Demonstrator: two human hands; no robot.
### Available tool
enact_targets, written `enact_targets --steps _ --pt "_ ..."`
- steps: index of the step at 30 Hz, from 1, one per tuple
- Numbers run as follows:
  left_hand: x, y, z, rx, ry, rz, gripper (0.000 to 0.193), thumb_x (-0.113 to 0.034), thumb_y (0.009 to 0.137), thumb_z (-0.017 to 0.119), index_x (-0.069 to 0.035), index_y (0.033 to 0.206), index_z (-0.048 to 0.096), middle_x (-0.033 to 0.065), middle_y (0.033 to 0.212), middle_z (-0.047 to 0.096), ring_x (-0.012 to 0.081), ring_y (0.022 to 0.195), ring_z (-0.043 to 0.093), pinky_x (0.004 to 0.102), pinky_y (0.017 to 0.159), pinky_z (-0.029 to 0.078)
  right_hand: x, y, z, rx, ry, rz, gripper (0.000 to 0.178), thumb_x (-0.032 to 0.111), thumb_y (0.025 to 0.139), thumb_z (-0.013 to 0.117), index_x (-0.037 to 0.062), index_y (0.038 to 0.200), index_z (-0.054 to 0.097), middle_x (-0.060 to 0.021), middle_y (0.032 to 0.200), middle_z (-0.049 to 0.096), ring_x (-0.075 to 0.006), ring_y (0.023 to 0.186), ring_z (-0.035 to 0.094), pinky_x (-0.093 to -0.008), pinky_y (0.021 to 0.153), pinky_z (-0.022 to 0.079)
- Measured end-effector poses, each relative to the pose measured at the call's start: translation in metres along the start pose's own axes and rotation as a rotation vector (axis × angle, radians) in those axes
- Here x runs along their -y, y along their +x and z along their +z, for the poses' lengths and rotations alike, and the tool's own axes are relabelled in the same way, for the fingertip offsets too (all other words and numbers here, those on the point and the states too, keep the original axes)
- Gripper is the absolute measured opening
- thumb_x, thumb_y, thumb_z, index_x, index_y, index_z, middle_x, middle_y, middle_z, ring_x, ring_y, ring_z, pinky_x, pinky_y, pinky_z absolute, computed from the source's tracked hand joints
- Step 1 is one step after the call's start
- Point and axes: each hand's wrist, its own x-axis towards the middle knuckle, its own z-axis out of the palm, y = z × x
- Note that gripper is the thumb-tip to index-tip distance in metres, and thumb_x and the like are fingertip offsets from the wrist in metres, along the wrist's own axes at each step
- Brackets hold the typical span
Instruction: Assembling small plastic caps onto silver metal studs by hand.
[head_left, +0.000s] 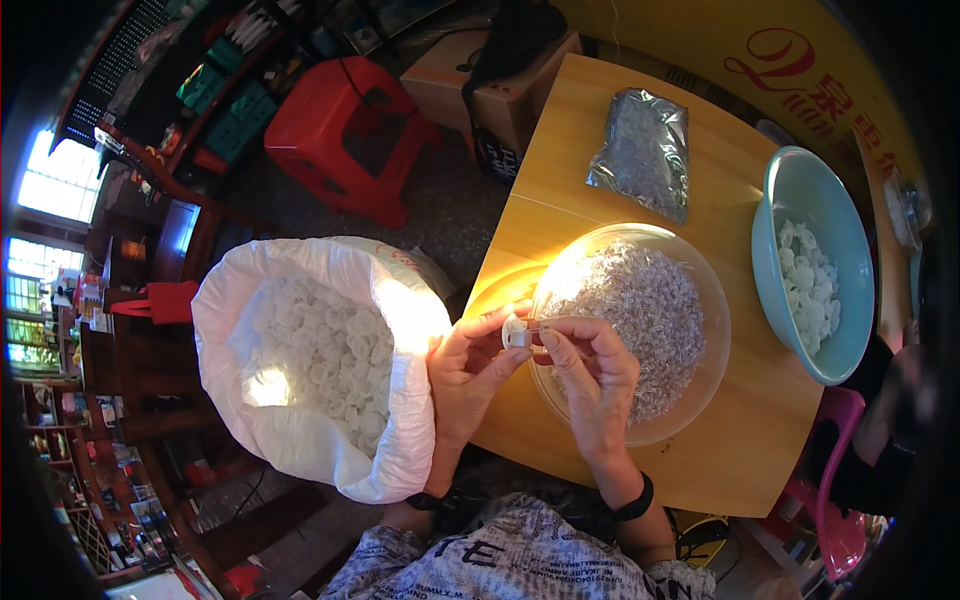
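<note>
My left hand [470, 362] pinches a small white plastic part [516, 333] between thumb and fingers, at the near left edge of the table. From the right, my right hand [592, 382] holds a small clear tube-like piece [537, 327] against the white part. Beneath and beyond my right hand stands a clear round bowl [716, 352] full of tiny transparent pieces [650, 320]. Left of my left hand, a large white woven sack [405, 300] gapes wide, filled with many white ring-like plastic parts [320, 350].
A light-blue basin [850, 240] with white parts stands on the right of the wooden table [540, 230]. Toward the far edge lies a shiny clear bag [642, 150] of small pieces. A red stool [345, 130] and a cardboard box [440, 75] stand beyond; a person sits at far right.
</note>
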Motion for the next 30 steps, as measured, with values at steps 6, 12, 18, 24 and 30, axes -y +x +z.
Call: enact_targets --steps 6,12,18,24,30 --pt "0.004 0.0 -0.006 0.081 -0.038 0.069 0.041 0.01 0.079 0.063 -0.002 0.117 0.053 0.0198 0.123 0.054 0.025 0.113 0.055 0.036 0.096 0.046 0.001 0.001 -0.004 0.031 -0.004 0.016 0.011 0.004 0.088 0.06 -0.0013 0.098 0.061 -0.0058 0.095 0.063 -0.0085 0.082 0.06 -0.0231 0.071 0.053" --pt "0.001 0.001 -0.003 0.128 0.156 0.164 0.042 0.007 0.074 0.07 -0.003 0.112 0.057 0.0135 0.117 0.057 0.0221 0.109 0.057 0.0327 0.095 0.046 0.005 0.0 -0.014 0.096 0.099 0.146 0.011 0.005 0.088 0.06 -0.0014 0.096 0.061 -0.0072 0.096 0.063 -0.0114 0.086 0.061 -0.0242 0.073 0.054" --pt "0.001 -0.003 0.007 0.189 0.351 0.251 0.04 0.004 0.071 0.074 -0.002 0.108 0.06 0.0121 0.115 0.059 0.02 0.104 0.059 0.0288 0.088 0.049 0.014 -0.01 -0.031 0.108 0.085 0.169 0.011 0.005 0.088 0.06 -0.0013 0.097 0.061 -0.0082 0.097 0.064 -0.0118 0.086 0.061 -0.0249 0.077 0.054" --pt "0.003 -0.009 0.015 0.18 0.199 0.164 0.039 0.004 0.07 0.074 -0.002 0.107 0.06 0.0134 0.112 0.06 0.0195 0.103 0.059 0.0277 0.087 0.049 0.019 -0.018 -0.041 0.097 0.132 0.188 0.011 0.004 0.089 0.058 -0.001 0.098 0.059 -0.0087 0.098 0.064 -0.0122 0.087 0.062 -0.0248 0.077 0.054" --pt "-0.004 -0.01 0.02 0.215 0.325 0.265 0.035 0.003 0.069 0.075 -0.002 0.102 0.063 0.0135 0.11 0.062 0.0209 0.101 0.061 0.0284 0.085 0.051 0.019 -0.025 -0.042 0.09 0.093 0.107 0.01 0.002 0.089 0.058 -0.0019 0.097 0.059 -0.0094 0.099 0.064 -0.0131 0.087 0.062 -0.0252 0.078 0.054"
